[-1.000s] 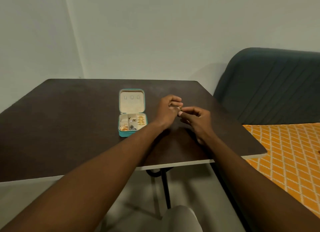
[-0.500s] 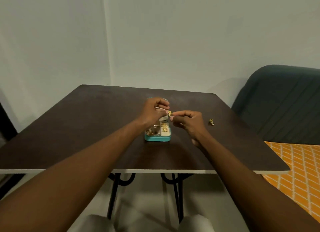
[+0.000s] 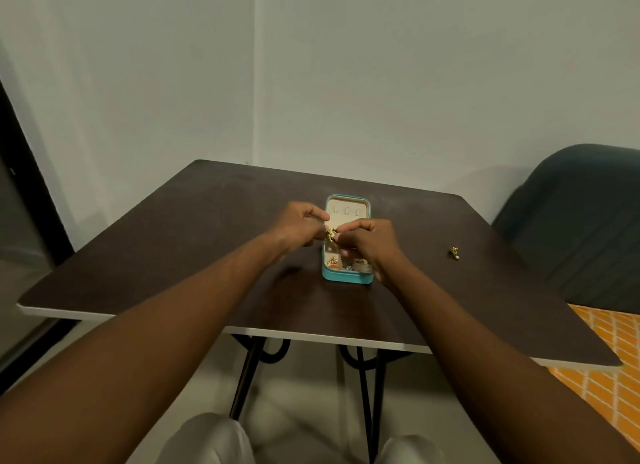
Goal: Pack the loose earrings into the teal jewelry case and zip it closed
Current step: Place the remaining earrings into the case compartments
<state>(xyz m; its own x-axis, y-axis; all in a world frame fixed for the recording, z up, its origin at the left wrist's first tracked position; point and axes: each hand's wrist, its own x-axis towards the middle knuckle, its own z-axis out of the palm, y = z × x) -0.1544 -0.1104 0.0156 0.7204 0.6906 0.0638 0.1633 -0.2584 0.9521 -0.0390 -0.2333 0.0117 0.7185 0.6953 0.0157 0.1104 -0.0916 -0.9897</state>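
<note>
The teal jewelry case [image 3: 347, 277] lies open on the dark table [image 3: 194, 242], its cream lid flat at the far side. Several gold and silver earrings rest in its front compartments. My left hand [image 3: 300, 229] and my right hand [image 3: 370, 242] meet just above the case, both pinching one small gold and green earring [image 3: 331, 235] between the fingertips. My right hand hides the case's middle and right compartments. A loose gold earring with a pearl [image 3: 454, 252] lies alone on the table, far to the right of the case.
A dark green upholstered chair back [image 3: 575, 221] stands at the table's right side, above an orange patterned surface [image 3: 613, 342]. Black metal table legs [image 3: 363, 394] and my knees show below the near edge. Walls close off the back.
Both hands carried the earring from the right of the case to directly above it. The view shifted, bringing the loose earring on the right into sight.
</note>
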